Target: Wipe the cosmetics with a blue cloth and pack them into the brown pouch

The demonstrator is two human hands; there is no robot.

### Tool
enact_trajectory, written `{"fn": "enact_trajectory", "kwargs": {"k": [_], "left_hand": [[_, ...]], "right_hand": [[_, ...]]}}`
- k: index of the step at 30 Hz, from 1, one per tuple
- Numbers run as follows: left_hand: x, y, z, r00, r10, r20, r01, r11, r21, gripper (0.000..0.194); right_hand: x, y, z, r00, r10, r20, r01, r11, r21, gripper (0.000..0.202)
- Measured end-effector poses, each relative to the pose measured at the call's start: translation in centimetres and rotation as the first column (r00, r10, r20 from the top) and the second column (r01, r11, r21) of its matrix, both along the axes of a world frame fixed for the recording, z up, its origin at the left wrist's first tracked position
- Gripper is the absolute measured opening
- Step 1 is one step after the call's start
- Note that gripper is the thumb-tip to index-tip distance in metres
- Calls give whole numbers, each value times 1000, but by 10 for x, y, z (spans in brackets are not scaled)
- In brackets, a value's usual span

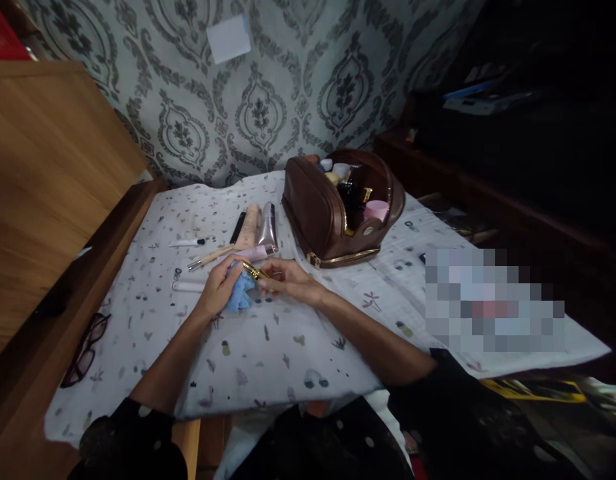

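My left hand (219, 285) is closed on a crumpled blue cloth (240, 293) over the middle of the table. A small gold item (253, 269) lies between my two hands, against the cloth. The fingers of my right hand (287, 280) pinch its right end. Just beyond my hands are a pink tube (255, 253), a thin beige stick (211, 257), a peach tube (249, 227), a silver tube (268, 228) and a black stick (237, 228). A brown bag (315, 212) stands unzipped behind my right hand, with several cosmetics inside.
Dark-framed glasses (87, 353) lie at the left edge of the patterned cloth-covered table (268, 360). A white stick (187, 243) rests farther back. Wooden furniture (58, 147) borders the left; a blurred patch covers the right side.
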State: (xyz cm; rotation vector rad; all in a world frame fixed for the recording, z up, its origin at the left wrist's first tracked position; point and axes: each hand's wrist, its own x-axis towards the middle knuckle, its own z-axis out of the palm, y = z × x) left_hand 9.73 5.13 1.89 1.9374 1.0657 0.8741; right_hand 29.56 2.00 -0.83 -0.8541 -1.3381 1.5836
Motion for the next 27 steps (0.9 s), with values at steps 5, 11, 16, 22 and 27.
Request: {"fn": "enact_trajectory", "kwargs": {"k": [5, 11, 16, 22, 27], "left_hand": [[-1, 1, -2, 1000, -4, 18, 4, 1000, -16, 40], [3, -4, -1, 996, -10, 93, 15, 998, -57, 34], [7, -7, -1, 996, 16, 91, -15, 1000, -15, 26], [7, -4, -7, 994, 78, 81, -81, 996, 28, 23], [5, -2, -9, 984, 65, 167, -63, 998, -16, 27]], "right_hand": [[2, 0, 3, 999, 43, -10, -42, 999, 19, 43], [3, -2, 9, 995, 101, -7, -101, 994, 31, 43], [0, -2, 7, 995, 90, -34, -90, 996, 8, 45], [-4, -1, -3, 999, -25, -46, 24, 999, -24, 51], [1, -2, 2, 988, 138, -74, -139, 990, -10, 42]]}}
